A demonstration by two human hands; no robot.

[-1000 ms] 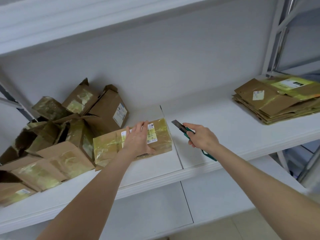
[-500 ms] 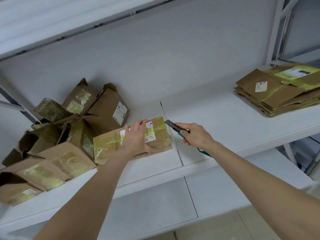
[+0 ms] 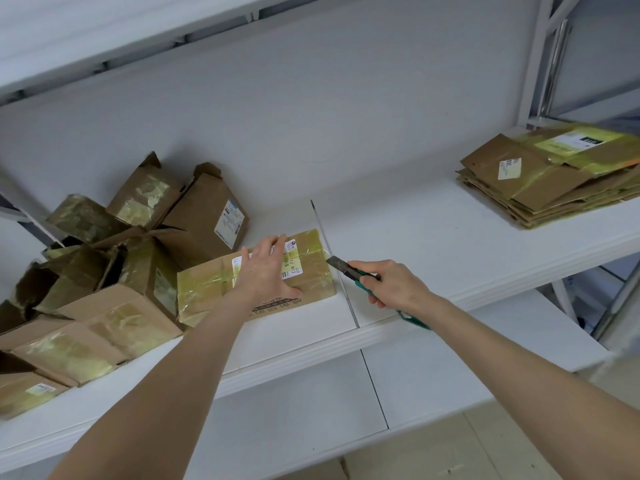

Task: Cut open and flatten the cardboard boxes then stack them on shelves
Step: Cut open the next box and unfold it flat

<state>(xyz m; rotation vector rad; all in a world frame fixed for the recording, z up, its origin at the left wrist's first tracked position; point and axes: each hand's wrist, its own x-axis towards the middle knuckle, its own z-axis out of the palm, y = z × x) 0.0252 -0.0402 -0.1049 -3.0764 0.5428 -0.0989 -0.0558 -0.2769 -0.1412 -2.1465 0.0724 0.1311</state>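
Note:
A flat brown cardboard box point(image 3: 207, 289) wrapped in yellowish tape lies on the white shelf point(image 3: 415, 244). My left hand point(image 3: 266, 271) presses flat on its top, over the white shipping label. My right hand point(image 3: 394, 285) grips a green-handled utility knife point(image 3: 349, 268). The knife's dark blade tip touches the box's right end. A stack of flattened boxes point(image 3: 550, 181) lies at the shelf's far right.
A heap of several taped, partly opened boxes point(image 3: 104, 265) fills the shelf's left side. Another shelf board point(image 3: 104, 32) hangs overhead, and a lower shelf point(image 3: 311, 410) sits below. Metal uprights point(image 3: 550, 57) stand at the right.
My right hand has brought the knife leftward until its blade meets the box's right end. My left hand has stayed pressed on the box top.

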